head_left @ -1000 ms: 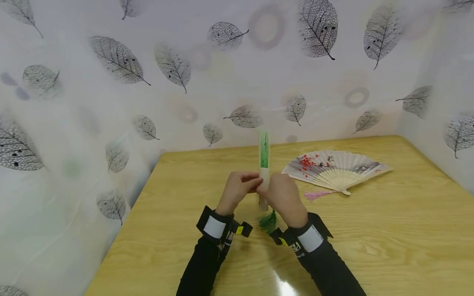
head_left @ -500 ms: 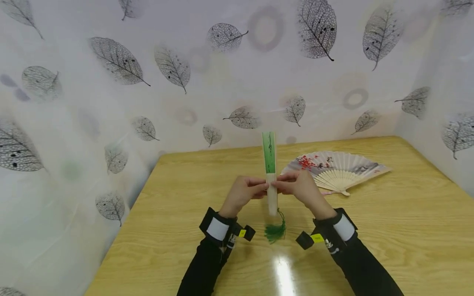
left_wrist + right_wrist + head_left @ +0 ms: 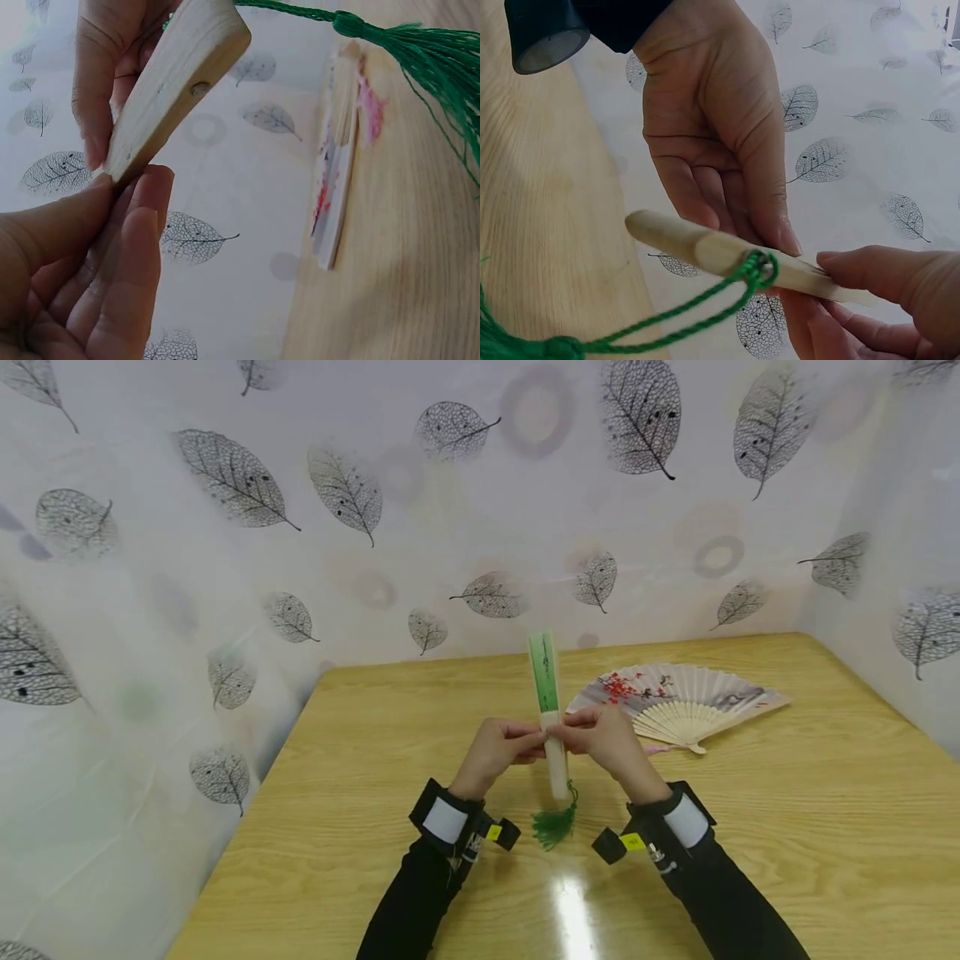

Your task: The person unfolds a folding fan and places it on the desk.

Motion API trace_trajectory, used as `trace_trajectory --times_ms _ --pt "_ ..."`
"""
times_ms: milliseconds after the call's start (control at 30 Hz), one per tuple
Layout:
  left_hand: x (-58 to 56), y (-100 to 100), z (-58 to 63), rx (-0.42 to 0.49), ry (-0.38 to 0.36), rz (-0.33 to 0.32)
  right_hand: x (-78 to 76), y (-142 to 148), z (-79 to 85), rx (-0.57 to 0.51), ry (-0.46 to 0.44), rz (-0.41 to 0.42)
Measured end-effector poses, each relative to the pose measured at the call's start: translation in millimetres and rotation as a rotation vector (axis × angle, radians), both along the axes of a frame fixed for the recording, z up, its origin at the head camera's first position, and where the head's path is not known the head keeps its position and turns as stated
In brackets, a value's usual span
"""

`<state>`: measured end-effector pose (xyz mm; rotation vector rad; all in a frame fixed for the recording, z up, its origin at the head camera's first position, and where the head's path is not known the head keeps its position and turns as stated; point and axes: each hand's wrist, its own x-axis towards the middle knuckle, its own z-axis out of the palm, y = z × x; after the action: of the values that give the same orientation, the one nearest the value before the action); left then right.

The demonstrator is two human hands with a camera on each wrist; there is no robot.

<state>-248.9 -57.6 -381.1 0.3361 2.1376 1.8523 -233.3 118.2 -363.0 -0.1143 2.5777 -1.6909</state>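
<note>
A folded hand fan (image 3: 544, 672) with green cloth and pale wooden sticks stands nearly upright above the table, its top leaning slightly left. My left hand (image 3: 493, 753) pinches it from the left between thumb and fingers. From the other side, my right hand (image 3: 611, 747) pinches the same wooden part, fingertips close to the left ones. A green tassel (image 3: 553, 827) hangs by a cord from the fan's lower end. In the right wrist view the cord loops through a metal rivet (image 3: 761, 264) there. The left wrist view shows the bare wooden guard (image 3: 176, 82) between both hands.
An open fan (image 3: 682, 706) with red blossoms lies on the wooden table (image 3: 360, 760) behind my right hand. Its pink tassel (image 3: 371, 105) shows in the left wrist view. A leaf-patterned covering (image 3: 420, 527) rises along the table's back and left sides.
My right hand has moved from in front of the fan to its right side and now pinches its edge. The fan has shifted slightly right and tilted, with its lower end swinging right.
</note>
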Motion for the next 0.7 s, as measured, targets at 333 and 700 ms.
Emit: trace_trajectory --times_ms 333,700 --pt "-0.6 0.9 -1.9 0.035 -0.003 -0.002 -0.3 -1.2 0.3 0.116 0.016 -0.075" --pt "-0.7 0.9 -2.7 0.046 0.001 0.014 -1.3 1.7 -3.0 0.116 0.011 -0.124"
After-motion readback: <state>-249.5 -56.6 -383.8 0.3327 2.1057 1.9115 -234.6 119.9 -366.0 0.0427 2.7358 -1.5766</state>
